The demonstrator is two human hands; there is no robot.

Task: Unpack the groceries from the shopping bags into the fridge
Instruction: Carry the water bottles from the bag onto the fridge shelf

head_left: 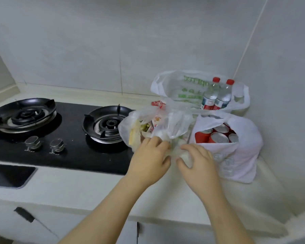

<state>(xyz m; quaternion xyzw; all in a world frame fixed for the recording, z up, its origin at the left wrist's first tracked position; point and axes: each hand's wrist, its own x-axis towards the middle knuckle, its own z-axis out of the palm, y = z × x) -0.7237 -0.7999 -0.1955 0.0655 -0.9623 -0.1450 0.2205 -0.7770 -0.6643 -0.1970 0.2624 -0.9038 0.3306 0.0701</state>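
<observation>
Red cans [217, 136] (silver tops); white bags [243, 155]; black hob [69, 155].

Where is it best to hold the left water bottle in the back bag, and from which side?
I would grip the left water bottle by its neck, under the red cap, from above. It stands nearly upright, its body sunk in the back bag beside the second bottle; only the top is free.

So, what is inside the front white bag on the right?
Red cans with silver tops, in the white bag. Its plastic wall covers their lower parts, so anything underneath is hidden.
</observation>
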